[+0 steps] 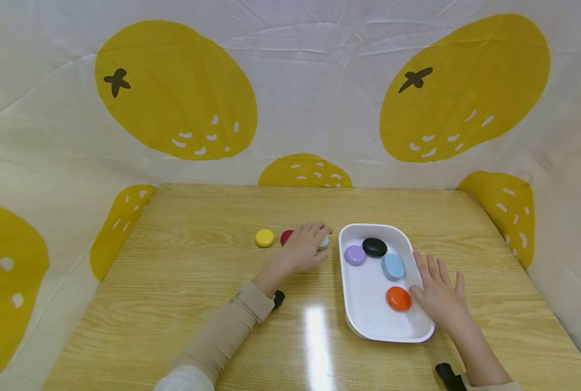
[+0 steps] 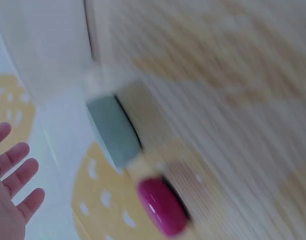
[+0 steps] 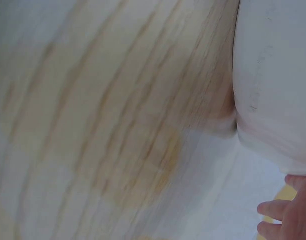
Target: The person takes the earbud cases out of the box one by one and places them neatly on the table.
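Observation:
My left hand [image 1: 306, 248], fingers spread and holding nothing, hovers over a pale green piece [image 1: 323, 243] and a dark red round piece [image 1: 287, 237]. Both pieces lie on the table in the left wrist view, the green one [image 2: 114, 131] block-like, the red one [image 2: 163, 206] glossy. My right hand [image 1: 439, 293] lies with extended fingers along the right side of a white tray [image 1: 373, 326], thumb at its rim. Inside the tray sit a lilac piece [image 1: 355, 255], a black oval [image 1: 375, 247], a light blue piece [image 1: 393, 266] and an orange-red round piece [image 1: 399, 298].
A yellow round piece [image 1: 264, 238] lies left of the red one on the wooden table [image 1: 182, 260]. Behind the table hangs a white cloth [image 1: 314, 98] printed with large yellow fruit shapes.

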A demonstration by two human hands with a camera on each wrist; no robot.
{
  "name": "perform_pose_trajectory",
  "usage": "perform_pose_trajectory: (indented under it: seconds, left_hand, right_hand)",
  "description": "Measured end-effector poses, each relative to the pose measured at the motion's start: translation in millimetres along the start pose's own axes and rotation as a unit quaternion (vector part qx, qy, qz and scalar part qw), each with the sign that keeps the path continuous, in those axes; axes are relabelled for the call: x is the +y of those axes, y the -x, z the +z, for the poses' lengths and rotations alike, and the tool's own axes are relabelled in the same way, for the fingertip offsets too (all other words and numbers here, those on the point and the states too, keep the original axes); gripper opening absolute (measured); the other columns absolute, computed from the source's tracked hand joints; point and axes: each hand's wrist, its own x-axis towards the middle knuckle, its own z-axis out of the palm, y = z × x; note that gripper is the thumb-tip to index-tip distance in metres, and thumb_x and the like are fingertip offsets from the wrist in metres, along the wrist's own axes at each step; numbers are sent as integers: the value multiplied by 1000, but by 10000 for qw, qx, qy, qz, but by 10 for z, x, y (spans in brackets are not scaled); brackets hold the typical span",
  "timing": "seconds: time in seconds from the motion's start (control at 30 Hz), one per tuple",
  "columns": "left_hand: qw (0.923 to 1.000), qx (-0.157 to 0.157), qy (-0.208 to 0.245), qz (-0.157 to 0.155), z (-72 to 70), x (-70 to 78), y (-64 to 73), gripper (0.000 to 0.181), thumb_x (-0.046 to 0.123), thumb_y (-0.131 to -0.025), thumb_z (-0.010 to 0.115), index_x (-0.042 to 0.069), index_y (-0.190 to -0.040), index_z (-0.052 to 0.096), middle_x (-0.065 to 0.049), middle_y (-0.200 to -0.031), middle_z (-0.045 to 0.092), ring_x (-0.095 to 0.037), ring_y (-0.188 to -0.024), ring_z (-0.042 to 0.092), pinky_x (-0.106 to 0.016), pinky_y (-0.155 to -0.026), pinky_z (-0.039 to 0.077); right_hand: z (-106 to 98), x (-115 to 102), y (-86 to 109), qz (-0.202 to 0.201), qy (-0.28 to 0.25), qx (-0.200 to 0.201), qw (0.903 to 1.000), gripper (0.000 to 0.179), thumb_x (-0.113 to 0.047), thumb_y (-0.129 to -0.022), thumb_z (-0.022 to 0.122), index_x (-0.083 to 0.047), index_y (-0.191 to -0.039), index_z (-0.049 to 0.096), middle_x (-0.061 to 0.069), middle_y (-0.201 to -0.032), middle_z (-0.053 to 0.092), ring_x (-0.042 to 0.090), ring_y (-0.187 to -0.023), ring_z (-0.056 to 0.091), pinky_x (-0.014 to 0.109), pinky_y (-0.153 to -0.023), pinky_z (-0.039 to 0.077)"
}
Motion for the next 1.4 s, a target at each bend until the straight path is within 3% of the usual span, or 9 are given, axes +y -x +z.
perform_pose_trajectory:
  seconds: [0.23, 0.43, 0.83, 1.03, 1.23, 1.4]
  left_hand:
    - [9931, -310, -646, 927, 160, 504, -131, 50, 35, -90, 46, 18, -136, 38, -2, -137, 37, -19, -125, 33, -37, -105, 24]
    - [9817, -713, -1186, 1312, 331, 818, -212, 52, 43, -89, 44, 24, -137, 36, 4, -133, 38, -14, -122, 34, -32, -103, 24]
    - [9715, -1339, -1552, 1192, 548, 1172, -379, 59, 55, -87, 45, 30, -139, 31, 12, -132, 36, -6, -115, 36, -27, -95, 30]
    - [9720, -1492, -1476, 1061, 630, 1266, -418, 61, 56, -85, 47, 31, -139, 31, 14, -133, 36, -5, -117, 35, -24, -92, 29]
    - [9731, -1650, -1290, 960, 673, 1321, -458, 63, 56, -84, 50, 33, -139, 31, 14, -137, 33, -5, -122, 32, -27, -99, 27]
    - [9753, -1609, -1198, 930, 699, 1357, -465, 63, 62, -82, 48, 34, -137, 33, 14, -134, 34, -6, -121, 32, -30, -101, 27]
  right_hand:
    - [13, -1, -6, 44, -6, -29, 10000, 76, -27, -91, 46, -18, -147, -4, 30, -146, 5, 49, -132, 1, 67, -95, -12]
    - [9, -12, -8, 41, -24, -4, 10000, 76, -27, -90, 47, -17, -147, -3, 31, -145, 6, 49, -131, 1, 67, -96, -12]
    - [2, -5, -8, -44, -62, 33, 10000, 76, -26, -91, 47, -17, -147, -2, 31, -145, 8, 50, -131, 2, 68, -95, -11]
    - [8, -2, -12, -66, -50, 54, 10000, 75, -27, -92, 47, -17, -147, -2, 31, -145, 7, 50, -131, 1, 68, -95, -11]
    - [14, 3, -9, -96, -36, 74, 9999, 75, -28, -92, 47, -17, -147, -3, 31, -145, 7, 50, -131, 2, 68, -95, -10]
    - [0, 1, -4, -102, -76, 44, 9999, 75, -27, -92, 47, -17, -147, -3, 32, -144, 7, 50, -131, 2, 69, -94, -9]
